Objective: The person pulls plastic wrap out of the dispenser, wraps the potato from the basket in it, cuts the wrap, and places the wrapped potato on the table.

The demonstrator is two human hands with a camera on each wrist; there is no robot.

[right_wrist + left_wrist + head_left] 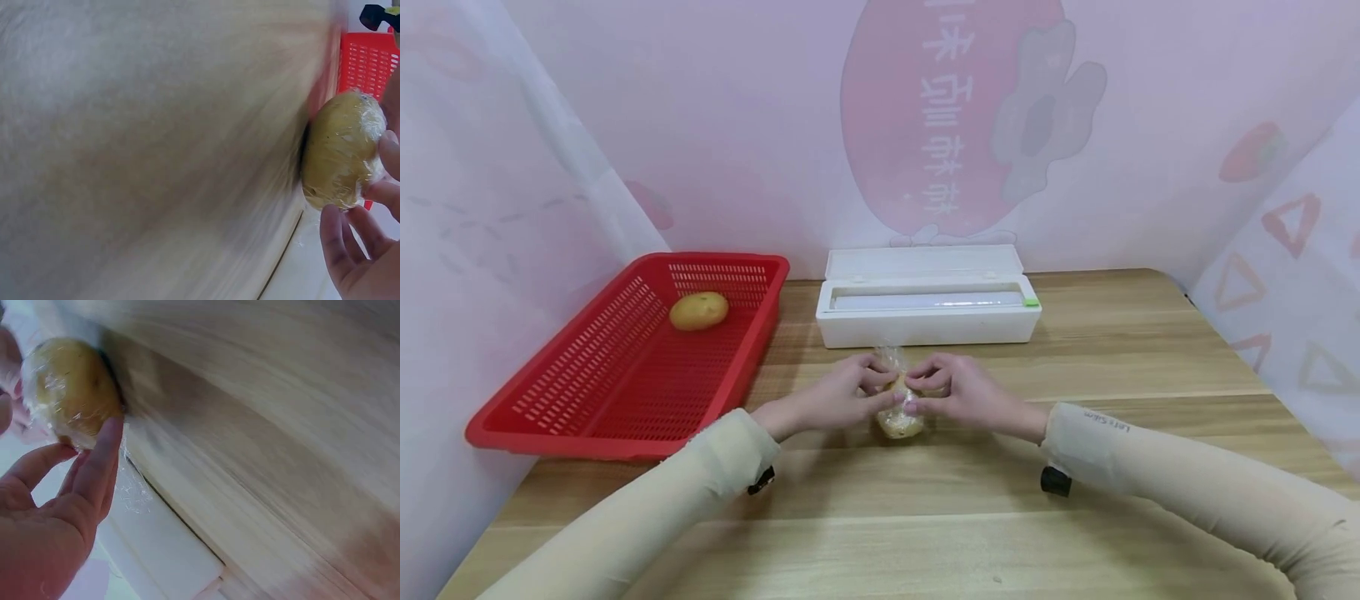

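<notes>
A potato [901,427] wrapped in clear cling film stands on the wooden table in front of me, a loose tail of film [891,357] sticking out behind it. My left hand [835,396] holds the near-left side, thumb and fingertips on the film. From the other side, my right hand [977,396] pinches the wrapping at the top with thumb and forefinger. The left wrist view shows the fingers of that hand against one end of the potato [75,387]. Crinkled film covers the potato [340,150] in the right wrist view.
Just behind the hands stands a white cling film dispenser [925,329], lid raised and roll visible. A red plastic basket [730,404] on the left contains one unwrapped potato [698,311]. Printed pink-and-white sheets [760,125] enclose the table's back and sides.
</notes>
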